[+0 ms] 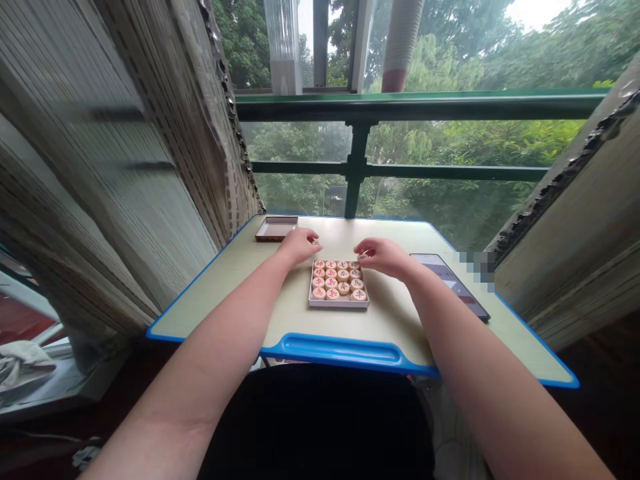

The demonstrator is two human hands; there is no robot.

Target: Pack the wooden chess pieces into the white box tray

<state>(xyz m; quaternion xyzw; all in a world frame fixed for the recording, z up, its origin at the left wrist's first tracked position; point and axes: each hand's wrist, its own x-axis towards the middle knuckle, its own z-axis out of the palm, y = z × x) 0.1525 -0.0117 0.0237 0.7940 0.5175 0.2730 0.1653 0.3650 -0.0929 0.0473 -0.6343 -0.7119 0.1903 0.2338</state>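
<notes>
A shallow box (339,304) filled with several round wooden chess pieces (338,281) lies in the middle of a pale desk (240,293). My left hand (299,245) rests at the box's far left corner, fingers curled toward the desk. Its fingertips are by a small pale piece I cannot make out clearly. My right hand (381,255) sits at the far right corner, fingers bent and pinched at a piece on the box's top edge.
A brown lid or tray (276,228) lies at the desk's far left. A phone (456,282) lies at the right. Tall stacks of cardboard (125,153) flank both sides. A green railing (400,105) and window stand behind.
</notes>
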